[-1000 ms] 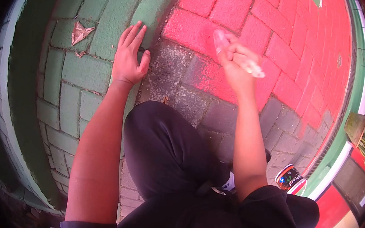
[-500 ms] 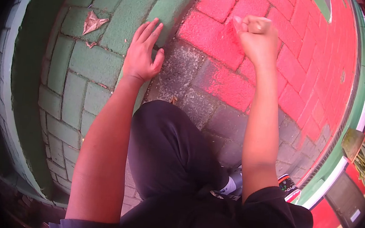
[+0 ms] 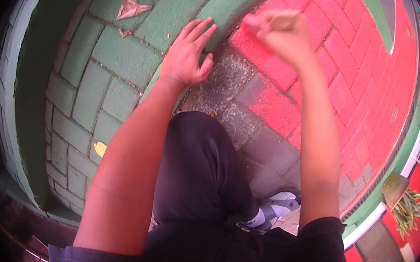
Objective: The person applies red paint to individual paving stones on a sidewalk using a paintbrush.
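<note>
My left hand (image 3: 188,53) rests flat on the green painted kerb (image 3: 235,4), its fingers stretched and holding nothing. Over the red painted paving bricks (image 3: 345,68) is my right hand (image 3: 283,31), closed and smeared by motion. Whatever its fingers grip is hidden or too blurred to name. Below it, bare grey bricks (image 3: 269,147) border the red ones, with patchy red on the brick between them (image 3: 268,99).
A dry brown leaf (image 3: 132,7) and a yellow leaf (image 3: 100,148) lie on the green bricks (image 3: 92,92). My bent knee (image 3: 196,145) and shoe (image 3: 281,203) are close below my hands. At the right stands a potted plant (image 3: 407,210) beside a green edge.
My right hand has swung left over the red bricks towards the kerb. The view has shifted, bringing the yellow leaf and my shoe into sight. My left hand stays on the kerb.
</note>
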`<state>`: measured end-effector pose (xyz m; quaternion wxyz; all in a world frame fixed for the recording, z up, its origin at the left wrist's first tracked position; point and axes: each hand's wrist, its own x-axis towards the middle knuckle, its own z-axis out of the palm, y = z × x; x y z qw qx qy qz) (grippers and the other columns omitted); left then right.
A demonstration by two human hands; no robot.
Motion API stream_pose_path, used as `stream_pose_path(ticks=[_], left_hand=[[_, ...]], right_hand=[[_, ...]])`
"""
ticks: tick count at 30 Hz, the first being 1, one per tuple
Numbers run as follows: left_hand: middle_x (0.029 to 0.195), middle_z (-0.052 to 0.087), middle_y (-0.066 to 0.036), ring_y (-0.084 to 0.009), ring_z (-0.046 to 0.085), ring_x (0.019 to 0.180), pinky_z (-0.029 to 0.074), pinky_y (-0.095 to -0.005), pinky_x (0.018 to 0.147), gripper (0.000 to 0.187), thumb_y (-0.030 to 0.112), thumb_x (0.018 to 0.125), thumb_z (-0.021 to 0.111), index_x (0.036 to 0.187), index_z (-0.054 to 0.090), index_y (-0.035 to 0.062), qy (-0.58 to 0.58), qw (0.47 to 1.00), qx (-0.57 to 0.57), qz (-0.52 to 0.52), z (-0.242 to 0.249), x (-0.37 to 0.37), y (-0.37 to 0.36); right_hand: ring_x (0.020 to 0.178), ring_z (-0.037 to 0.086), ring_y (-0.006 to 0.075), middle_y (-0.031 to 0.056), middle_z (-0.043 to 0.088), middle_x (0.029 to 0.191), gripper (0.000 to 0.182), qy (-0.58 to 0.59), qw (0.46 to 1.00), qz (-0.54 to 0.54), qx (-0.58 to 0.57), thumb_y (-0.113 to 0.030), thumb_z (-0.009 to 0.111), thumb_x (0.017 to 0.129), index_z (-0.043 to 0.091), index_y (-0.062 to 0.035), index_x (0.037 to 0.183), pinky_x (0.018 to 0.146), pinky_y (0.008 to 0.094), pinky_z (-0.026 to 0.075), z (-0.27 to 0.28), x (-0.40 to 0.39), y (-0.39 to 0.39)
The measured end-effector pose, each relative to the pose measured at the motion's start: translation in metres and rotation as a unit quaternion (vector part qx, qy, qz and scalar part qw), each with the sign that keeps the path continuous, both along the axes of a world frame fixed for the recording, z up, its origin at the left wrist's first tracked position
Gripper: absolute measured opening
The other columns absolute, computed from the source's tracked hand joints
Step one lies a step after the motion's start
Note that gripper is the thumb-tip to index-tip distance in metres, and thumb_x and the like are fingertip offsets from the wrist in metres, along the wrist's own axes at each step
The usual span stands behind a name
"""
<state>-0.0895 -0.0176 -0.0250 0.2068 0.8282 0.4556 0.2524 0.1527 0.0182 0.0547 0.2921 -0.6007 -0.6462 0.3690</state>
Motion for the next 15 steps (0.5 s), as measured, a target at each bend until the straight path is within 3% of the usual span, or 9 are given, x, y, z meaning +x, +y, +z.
stream_pose_path(ticks=[2,4,5,6,8,9,12,13,15], left_hand=[[0.157,0.044,-0.015,-0.0411,0.040,0.143,0.034,-0.0479,0.120,0.071,0.020,0.079,0.060,0.148,0.049,0.0066,0.002,1.000,-0.003,0.007,-0.001,0.000,-0.002],[0.156,0.045,-0.015,-0.0410,0.040,0.143,0.035,-0.0480,0.119,0.070,0.020,0.079,0.060,0.147,0.050,0.0062,0.007,1.000,-0.001,0.005,-0.001,0.000,0.000],[0.156,0.045,-0.015,-0.0408,0.040,0.143,0.035,-0.0479,0.119,0.070,0.020,0.079,0.060,0.147,0.050,0.0060,0.001,1.000,0.001,0.003,-0.001,0.000,0.000],[0.156,0.045,-0.014,-0.0407,0.040,0.143,0.035,-0.0479,0.119,0.069,0.019,0.079,0.059,0.146,0.051,0.0058,-0.006,1.000,0.003,0.002,-0.002,0.000,0.000],[0.156,0.045,-0.014,-0.0405,0.040,0.143,0.035,-0.0477,0.119,0.068,0.020,0.080,0.059,0.146,0.051,0.0058,-0.005,1.000,0.003,0.002,-0.003,-0.001,0.000],[0.156,0.045,-0.014,-0.0403,0.040,0.142,0.035,-0.0476,0.119,0.068,0.020,0.080,0.059,0.146,0.051,0.0058,-0.003,1.000,0.007,0.001,-0.003,-0.001,0.000],[0.156,0.045,-0.014,-0.0402,0.040,0.142,0.035,-0.0473,0.119,0.068,0.020,0.080,0.059,0.146,0.051,0.0055,0.002,1.000,0.007,0.003,-0.004,-0.001,0.000],[0.156,0.045,-0.014,-0.0402,0.040,0.142,0.035,-0.0473,0.119,0.068,0.020,0.080,0.059,0.146,0.051,0.0055,0.002,1.000,0.007,0.003,-0.004,-0.001,0.000],[0.154,0.048,-0.015,-0.0367,0.042,0.141,0.037,-0.0438,0.119,0.065,0.021,0.080,0.061,0.142,0.054,0.0022,0.008,1.000,0.017,0.007,-0.002,-0.001,0.000]], right_hand=[[0.066,0.058,0.0067,0.0061,0.065,0.067,0.008,-0.090,0.996,0.006,0.026,0.000,0.064,0.082,0.063,0.0001,0.074,0.063,0.0308,0.049,0.007,0.004,0.005],[0.067,0.065,0.0194,0.0113,0.066,0.070,0.007,-0.051,0.989,0.101,0.097,-0.007,0.068,0.084,0.071,-0.0027,0.081,0.069,0.0351,0.052,-0.022,0.003,0.003],[0.063,0.056,0.0167,0.0057,0.057,0.063,0.012,-0.186,0.962,0.159,0.122,-0.005,0.068,0.080,0.061,-0.0004,0.072,0.065,0.0346,0.048,0.001,-0.010,-0.009],[0.063,0.056,0.0167,0.0057,0.057,0.063,0.012,-0.185,0.962,0.163,0.120,-0.005,0.068,0.080,0.061,-0.0004,0.072,0.065,0.0346,0.048,0.003,-0.012,-0.009],[0.063,0.057,0.0169,0.0047,0.054,0.063,0.016,0.037,0.988,0.147,0.011,0.001,0.066,0.077,0.053,-0.0014,0.068,0.064,0.0337,0.049,0.007,-0.012,-0.010],[0.064,0.056,0.0160,0.0053,0.057,0.067,0.021,-0.033,0.992,0.120,-0.003,0.000,0.067,0.083,0.053,-0.0020,0.067,0.063,0.0309,0.048,0.013,-0.009,-0.006],[0.067,0.061,0.0164,0.0054,0.059,0.070,0.017,0.022,1.000,-0.021,-0.002,0.001,0.066,0.081,0.054,-0.0013,0.069,0.063,0.0310,0.048,-0.011,0.008,0.020],[0.075,0.069,0.0161,0.0059,0.065,0.074,0.009,-0.085,0.996,-0.017,0.021,0.002,0.063,0.076,0.057,-0.0006,0.070,0.064,0.0343,0.050,0.018,-0.002,0.013],[0.079,0.072,0.0170,0.0066,0.068,0.075,0.006,-0.069,0.992,0.052,0.095,0.001,0.062,0.076,0.059,-0.0001,0.071,0.065,0.0353,0.051,-0.019,-0.007,-0.005]])
